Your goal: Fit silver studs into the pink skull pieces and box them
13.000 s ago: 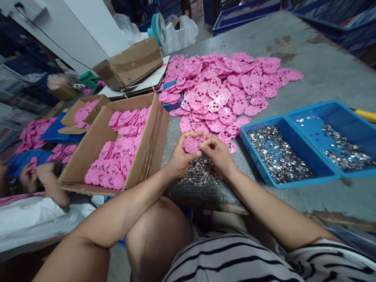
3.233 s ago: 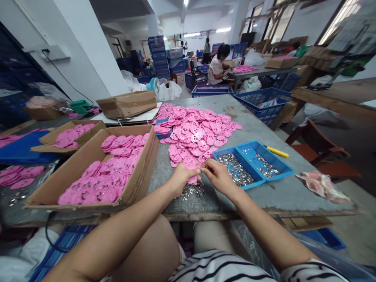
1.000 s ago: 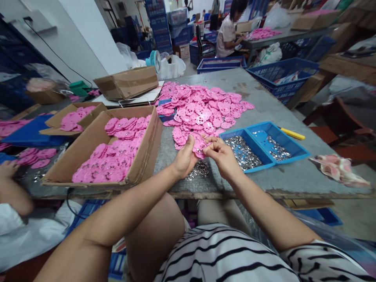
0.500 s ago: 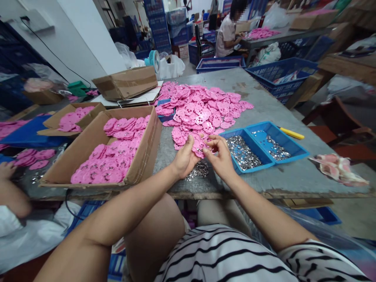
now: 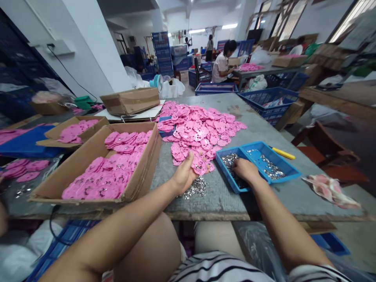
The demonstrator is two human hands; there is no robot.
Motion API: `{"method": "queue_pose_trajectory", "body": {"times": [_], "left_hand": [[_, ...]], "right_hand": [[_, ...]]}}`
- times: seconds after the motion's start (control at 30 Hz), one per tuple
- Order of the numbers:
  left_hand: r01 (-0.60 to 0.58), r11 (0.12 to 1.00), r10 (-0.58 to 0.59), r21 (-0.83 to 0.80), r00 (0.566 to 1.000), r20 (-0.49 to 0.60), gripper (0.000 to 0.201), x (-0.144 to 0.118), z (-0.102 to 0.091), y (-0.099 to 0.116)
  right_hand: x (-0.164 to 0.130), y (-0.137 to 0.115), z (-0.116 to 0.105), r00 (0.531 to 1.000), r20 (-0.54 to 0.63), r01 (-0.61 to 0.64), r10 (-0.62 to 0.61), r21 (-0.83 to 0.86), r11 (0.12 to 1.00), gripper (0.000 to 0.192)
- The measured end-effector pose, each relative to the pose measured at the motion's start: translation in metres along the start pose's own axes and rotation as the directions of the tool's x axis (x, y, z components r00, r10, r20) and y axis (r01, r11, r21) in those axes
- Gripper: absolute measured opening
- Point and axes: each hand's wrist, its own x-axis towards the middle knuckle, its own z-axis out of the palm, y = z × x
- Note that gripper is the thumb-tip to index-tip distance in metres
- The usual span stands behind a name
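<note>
My left hand [image 5: 184,174] pinches a flat pink skull-shaped piece [image 5: 199,166] between thumb and fingers, just in front of a heap of similar pink pieces [image 5: 205,121]. Below that hand lies a small pile of shiny metal bits [image 5: 197,188] on the table. My right hand [image 5: 245,170] reaches into the left compartment of a blue two-part tray [image 5: 255,181], its fingers curled down among small metal parts [image 5: 229,159]. Its fingertips are hidden, so what they grip cannot be made out.
An open cardboard box [image 5: 143,172] of pink pieces stands at left, with a smaller box [image 5: 101,124] behind it. A yellow-handled tool [image 5: 283,153] lies right of the tray. A co-worker [image 5: 221,66] sits at a far table; another person's arm shows at the left edge.
My right hand has left the pink piece and moved right into the blue tray. My left hand still holds the piece. The head view has tilted up.
</note>
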Motion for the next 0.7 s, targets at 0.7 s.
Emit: {"method": "queue_pose_trajectory", "body": {"times": [0.7], "left_hand": [[0.048, 0.993, -0.035, 0.109, 0.992, -0.122, 0.04, 0.002, -0.004, 0.002]], "right_hand": [[-0.002, 0.006, -0.017, 0.993, -0.118, 0.04, -0.022, 0.154, 0.987, 0.031]]}}
